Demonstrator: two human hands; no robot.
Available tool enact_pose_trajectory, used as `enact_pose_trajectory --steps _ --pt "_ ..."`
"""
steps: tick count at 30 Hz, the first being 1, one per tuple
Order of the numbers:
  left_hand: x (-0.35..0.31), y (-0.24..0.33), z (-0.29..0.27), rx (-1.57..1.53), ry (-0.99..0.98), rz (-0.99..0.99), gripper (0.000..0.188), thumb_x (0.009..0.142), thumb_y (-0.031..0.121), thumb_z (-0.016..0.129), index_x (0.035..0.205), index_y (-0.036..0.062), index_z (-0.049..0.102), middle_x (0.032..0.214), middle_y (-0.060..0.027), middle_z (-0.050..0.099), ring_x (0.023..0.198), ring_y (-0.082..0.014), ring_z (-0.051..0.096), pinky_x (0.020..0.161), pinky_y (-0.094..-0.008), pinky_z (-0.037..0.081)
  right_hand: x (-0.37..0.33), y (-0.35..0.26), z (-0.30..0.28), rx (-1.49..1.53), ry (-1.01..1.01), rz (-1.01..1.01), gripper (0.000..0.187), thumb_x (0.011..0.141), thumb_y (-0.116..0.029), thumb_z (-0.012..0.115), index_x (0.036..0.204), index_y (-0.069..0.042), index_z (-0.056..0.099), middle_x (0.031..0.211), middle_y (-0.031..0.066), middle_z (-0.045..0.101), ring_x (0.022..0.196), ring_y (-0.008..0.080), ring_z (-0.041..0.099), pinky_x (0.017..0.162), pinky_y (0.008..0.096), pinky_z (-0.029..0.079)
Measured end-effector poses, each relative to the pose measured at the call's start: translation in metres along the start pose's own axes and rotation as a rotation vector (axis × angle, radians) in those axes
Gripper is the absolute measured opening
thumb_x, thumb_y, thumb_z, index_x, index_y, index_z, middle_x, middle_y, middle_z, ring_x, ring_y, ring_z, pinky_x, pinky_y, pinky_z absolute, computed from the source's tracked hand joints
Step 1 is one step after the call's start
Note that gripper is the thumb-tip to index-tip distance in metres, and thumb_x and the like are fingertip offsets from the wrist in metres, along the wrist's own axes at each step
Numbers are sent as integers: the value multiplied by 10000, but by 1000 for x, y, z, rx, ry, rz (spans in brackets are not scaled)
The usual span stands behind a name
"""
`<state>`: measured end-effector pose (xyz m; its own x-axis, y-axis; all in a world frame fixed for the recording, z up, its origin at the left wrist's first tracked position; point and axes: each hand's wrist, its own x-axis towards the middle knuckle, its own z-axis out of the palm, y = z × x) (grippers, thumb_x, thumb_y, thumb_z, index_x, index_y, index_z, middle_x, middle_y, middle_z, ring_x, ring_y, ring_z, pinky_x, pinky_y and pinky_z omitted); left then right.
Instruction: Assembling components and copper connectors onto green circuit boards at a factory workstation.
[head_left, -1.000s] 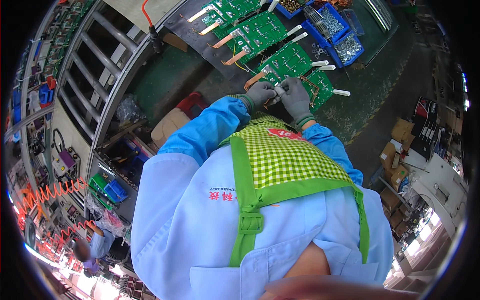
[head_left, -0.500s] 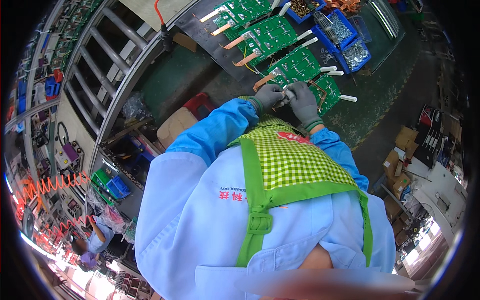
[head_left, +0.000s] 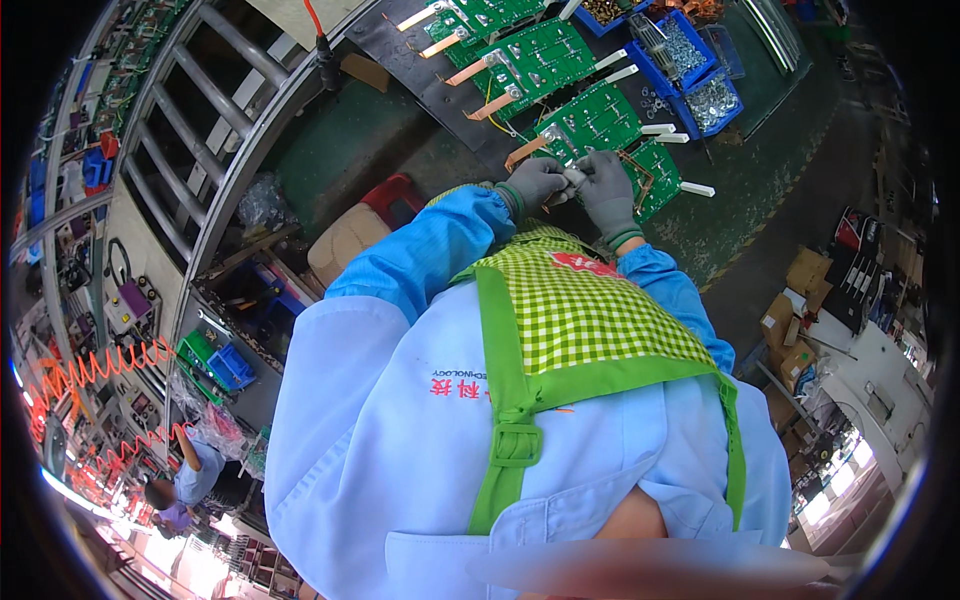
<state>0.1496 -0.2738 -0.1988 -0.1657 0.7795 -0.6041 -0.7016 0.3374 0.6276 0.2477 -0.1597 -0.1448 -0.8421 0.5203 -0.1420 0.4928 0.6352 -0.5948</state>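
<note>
We wear plain grey gloves on our left hand (head_left: 537, 182) and right hand (head_left: 607, 192), with green bands (head_left: 624, 236) at the wrists. Our sleeve covers (head_left: 425, 245) are bright blue, our jacket (head_left: 340, 430) a paler blue, and our apron (head_left: 600, 318) a lime-green and white check edged in solid green, with a red mark (head_left: 583, 263) near its far edge. In front of us the circuit boards (head_left: 600, 118) are green with pale markings, their strips (head_left: 467, 74) copper-coloured and the posts (head_left: 697, 189) white, above a nearly black counter (head_left: 405, 75). The bins (head_left: 684, 118) are deep blue, holding silvery hardware (head_left: 712, 102) and brass-coloured pieces (head_left: 603, 10). A coiled hose (head_left: 100, 367) is orange-red, and the floor (head_left: 740, 210) dark green.
</note>
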Motion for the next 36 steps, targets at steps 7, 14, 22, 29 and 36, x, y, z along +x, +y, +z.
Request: enact_pose_trajectory --steps 7,14,22,29,36 --pt "-3 3 0 -32 -13 22 133 800 40 532 893 -47 569 858 -115 607 742 -160 609 627 -237 522 1 -10 -10 19 56 -56 261 729 -244 673 924 -88 597 935 85 523 753 231 576 668 327 481" --pt "-2 1 -3 -42 -39 17 166 808 61 545 924 -57 566 877 -117 605 736 -160 603 629 -247 522 0 9 -6 -6 25 -207 253 736 -214 677 937 -84 597 945 88 504 705 181 580 644 307 486" --pt "-3 1 -3 -143 13 6 148 823 57 565 925 -50 561 812 -127 614 686 -170 613 569 -248 529 -2 3 -3 55 90 -273 148 781 -197 608 896 -105 612 939 77 529 826 273 576 676 369 480" --pt "3 0 1 -97 -19 22 150 818 52 554 933 -46 553 857 -103 594 745 -155 599 632 -251 527 -9 -9 7 -143 187 0 146 781 -238 604 842 -106 600 973 91 544 827 289 578 658 406 472" --pt "9 -10 -21 -192 -176 -54 253 836 70 527 1050 -64 512 941 -123 584 819 -191 604 697 -271 534 -14 -20 -18 30 121 60 272 741 -271 663 933 -97 580 956 99 546 797 273 582 653 377 468"
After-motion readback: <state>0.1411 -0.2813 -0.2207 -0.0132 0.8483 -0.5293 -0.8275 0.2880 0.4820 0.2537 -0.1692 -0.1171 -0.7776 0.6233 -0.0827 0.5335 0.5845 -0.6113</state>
